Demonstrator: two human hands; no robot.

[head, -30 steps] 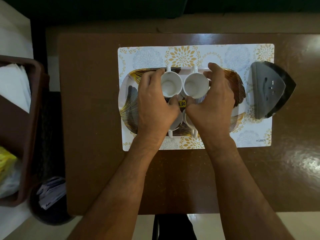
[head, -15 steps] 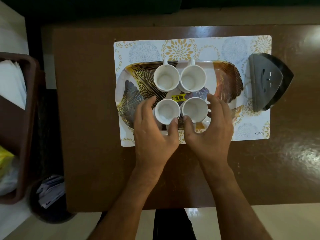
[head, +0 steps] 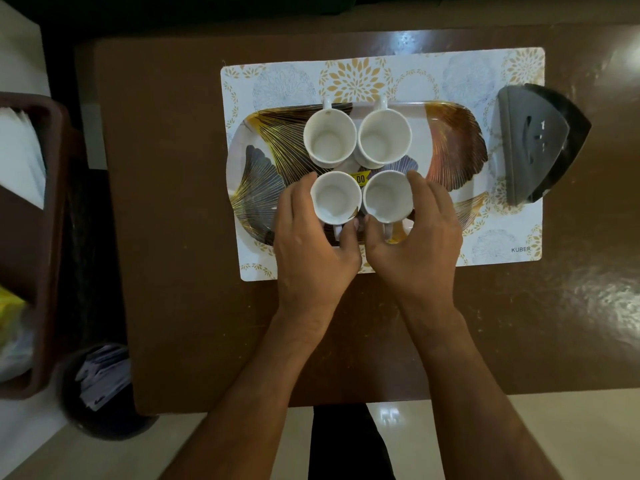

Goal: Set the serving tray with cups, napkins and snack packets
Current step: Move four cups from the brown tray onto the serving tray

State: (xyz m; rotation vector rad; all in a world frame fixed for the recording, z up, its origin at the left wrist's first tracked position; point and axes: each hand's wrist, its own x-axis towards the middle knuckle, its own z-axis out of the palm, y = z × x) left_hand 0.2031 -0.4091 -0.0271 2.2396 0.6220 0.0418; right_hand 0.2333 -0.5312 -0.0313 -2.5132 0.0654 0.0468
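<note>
Several white cups stand in a square on the leaf-patterned serving tray [head: 453,143]. The two far cups, one on the left [head: 329,137] and one on the right [head: 384,139], stand free with handles pointing away. My left hand [head: 311,244] wraps the near left cup [head: 335,197]. My right hand [head: 415,244] wraps the near right cup [head: 388,195]. Both near cups rest upright on the tray with handles toward me. A yellow price sticker [head: 358,178] shows between the cups.
The tray lies on a floral placemat [head: 381,71] on a brown table [head: 173,237]. A dark grey napkin holder [head: 533,143] stands at the mat's right edge. A brown basket [head: 52,237] at left holds white napkins [head: 20,157] and a yellow packet [head: 8,317].
My hands left the two far cups and drew back toward me. They have since closed around the two near cups.
</note>
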